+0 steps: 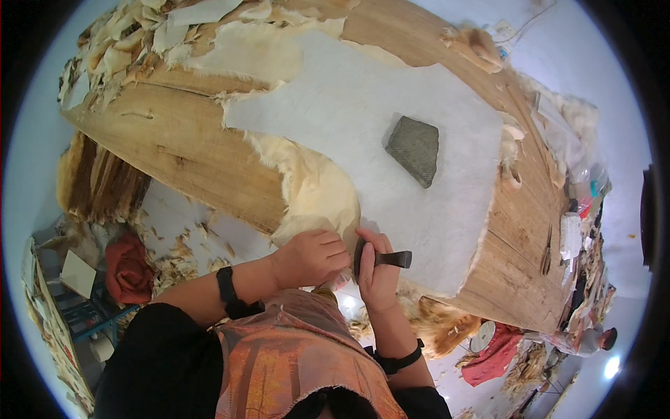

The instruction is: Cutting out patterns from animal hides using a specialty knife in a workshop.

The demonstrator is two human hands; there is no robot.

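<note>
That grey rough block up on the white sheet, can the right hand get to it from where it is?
Probably yes. The grey block lies alone on the white sheet, nothing between it and the right hand. But that hand already grips a dark tool.

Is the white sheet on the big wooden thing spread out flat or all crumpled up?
Spread out flat. The white sheet lies smooth over the wooden form, with a dark grey patch resting on it.

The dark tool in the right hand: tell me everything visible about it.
The tool is small, dark and metal-looking, with a flat blade end pointing toward the picture's right. It lies roughly level in the right hand, whose fingers wrap its near end. It sits at the lower edge of the white sheet covering the wooden form. The left hand is beside it, not touching.
</note>
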